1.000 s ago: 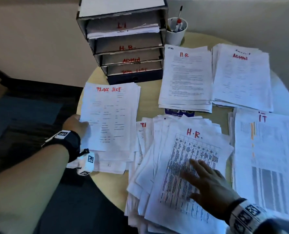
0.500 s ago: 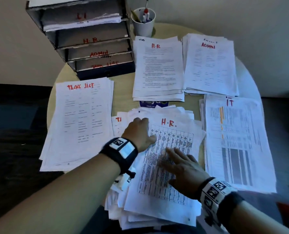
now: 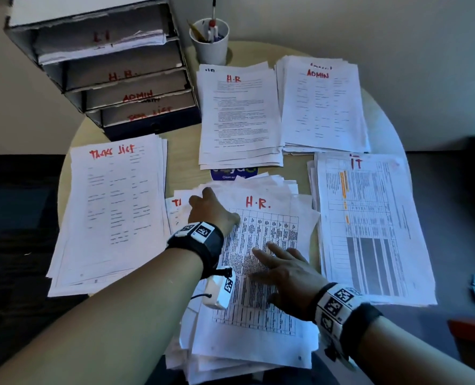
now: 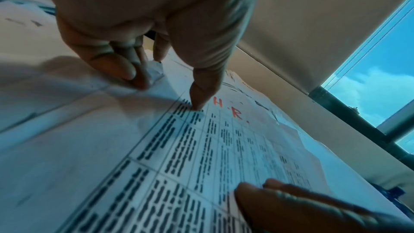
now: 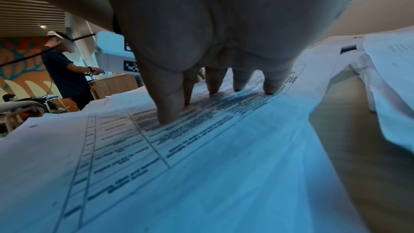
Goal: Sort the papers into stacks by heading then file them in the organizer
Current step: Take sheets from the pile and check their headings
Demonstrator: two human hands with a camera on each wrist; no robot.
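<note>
Head view, H.R. sheet [image 3: 258,273] under both hands' fingers [image 3: 261,252]

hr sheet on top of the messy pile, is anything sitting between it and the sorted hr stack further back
Nothing visible does. The H.R. sheet lies on top of the pile under the left hand and the right hand. Between it and the H.R. stack show only bare table and a flat blue sticker.

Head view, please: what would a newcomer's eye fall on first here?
Probably both hands on the messy middle pile: the left hand at the upper left corner of its top H.R. sheet, the right hand flat on its grid. Next, the red-lettered stacks around it and the labelled organizer at the back left.
</note>
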